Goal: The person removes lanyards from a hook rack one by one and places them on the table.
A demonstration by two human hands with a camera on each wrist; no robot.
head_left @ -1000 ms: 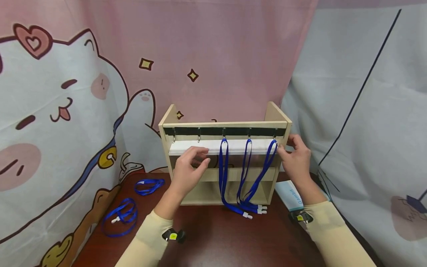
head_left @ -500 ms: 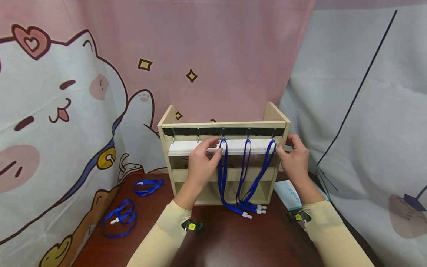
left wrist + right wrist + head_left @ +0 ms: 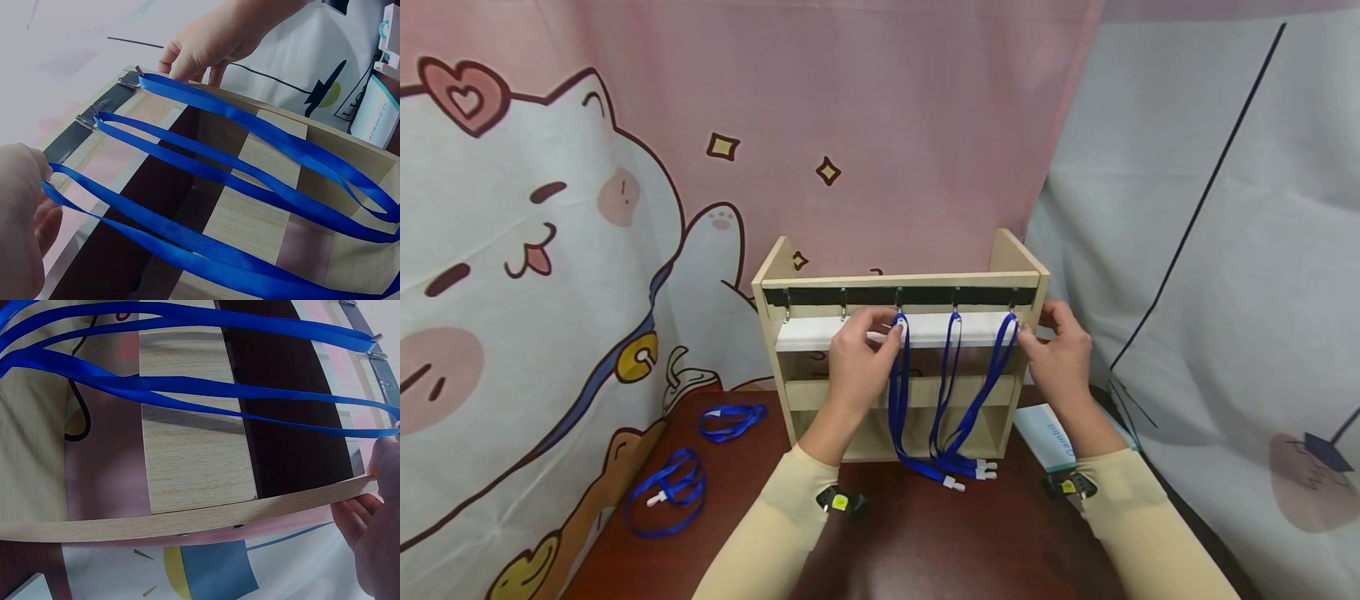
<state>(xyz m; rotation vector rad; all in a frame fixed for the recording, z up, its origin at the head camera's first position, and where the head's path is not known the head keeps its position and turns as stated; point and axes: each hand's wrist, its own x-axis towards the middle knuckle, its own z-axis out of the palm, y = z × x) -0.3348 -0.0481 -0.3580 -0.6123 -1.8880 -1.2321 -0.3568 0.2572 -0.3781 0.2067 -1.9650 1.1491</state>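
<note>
The left hand (image 3: pixel 855 358) now has its fingertips curled at the top of the leftmost hanging lanyard (image 3: pixel 897 392), right under its hook (image 3: pixel 898 307); a second ago that hand hung lower, in front of the white shelf edge, clear of any strap, so it has travelled right and up to this loop; my guess is that the loop is being settled on or lifted off, and I cannot tell which. The right hand (image 3: pixel 1058 354) has stayed at the rightmost lanyard (image 3: pixel 992 379), fingers narrowed at the strap beside the wooden rack (image 3: pixel 1011 254). Two more lanyards (image 3: pixel 666 492) lie on the table (image 3: pixel 925 542), near left. Hard to make out: whether either thumb truly pinches its strap; the wrist views crop both hands.
</note>
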